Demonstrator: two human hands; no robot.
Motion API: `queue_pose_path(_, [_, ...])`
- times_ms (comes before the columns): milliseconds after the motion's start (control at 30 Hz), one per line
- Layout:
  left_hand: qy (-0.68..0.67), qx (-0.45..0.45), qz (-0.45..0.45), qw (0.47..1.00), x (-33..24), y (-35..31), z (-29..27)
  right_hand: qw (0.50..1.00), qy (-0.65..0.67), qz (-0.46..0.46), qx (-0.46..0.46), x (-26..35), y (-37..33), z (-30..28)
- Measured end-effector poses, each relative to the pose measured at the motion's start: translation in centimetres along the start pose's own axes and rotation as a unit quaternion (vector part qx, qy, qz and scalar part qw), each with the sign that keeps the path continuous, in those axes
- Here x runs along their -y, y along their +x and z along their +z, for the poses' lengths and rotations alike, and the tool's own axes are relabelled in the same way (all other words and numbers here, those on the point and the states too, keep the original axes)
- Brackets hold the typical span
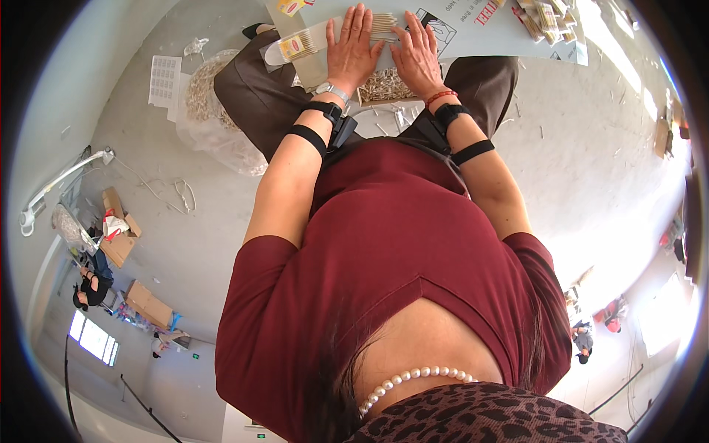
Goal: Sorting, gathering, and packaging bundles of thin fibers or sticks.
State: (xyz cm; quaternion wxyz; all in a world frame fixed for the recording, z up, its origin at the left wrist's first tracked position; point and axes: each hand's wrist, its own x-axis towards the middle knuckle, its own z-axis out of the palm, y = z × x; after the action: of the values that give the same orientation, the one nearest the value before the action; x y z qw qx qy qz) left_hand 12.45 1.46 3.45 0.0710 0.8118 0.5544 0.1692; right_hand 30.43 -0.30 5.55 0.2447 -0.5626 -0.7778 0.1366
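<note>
Both forearms reach straight out from the body, each banded with black straps, and the hands land side by side on a pale board laid across the lap. The left hand lies flat, palm down, fingers spread and pointing away, pressing on a row of thin pale sticks lined up on the board. The right hand sits just beside it, also palm down with fingers stretched, thumb angled in toward the left hand; it grips nothing, just rests on the same row. A clear packet with a yellow label lies just left of the left hand. Below the hands, a small tray of loose sticks sits between the knees. A big clear bag of sticks slumps on the floor at the person's left.
</note>
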Motion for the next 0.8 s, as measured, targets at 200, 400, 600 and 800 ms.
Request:
queue_pose_path(200, [-0.002, -0.007, 0.001, 1.0, -0.09, -0.01, 0.03, 1.0, -0.017, -0.002, 0.004, -0.05, 0.22, 0.15])
queue_pose_path(400, [0.001, -0.009, 0.002, 1.0, -0.02, -0.08, -0.02, 1.0, -0.016, -0.004, 0.01, -0.03, 0.21, 0.21])
queue_pose_path(600, [-0.003, -0.017, 0.005, 1.0, -0.02, 0.12, 0.07, 1.0, -0.001, 0.002, 0.003, -0.2, 0.37, 0.44])
queue_pose_path(800, [0.001, -0.022, 0.006, 1.0, -0.03, -0.01, 0.19, 1.0, -0.015, 0.005, 0.005, 0.02, 0.51, 0.46])
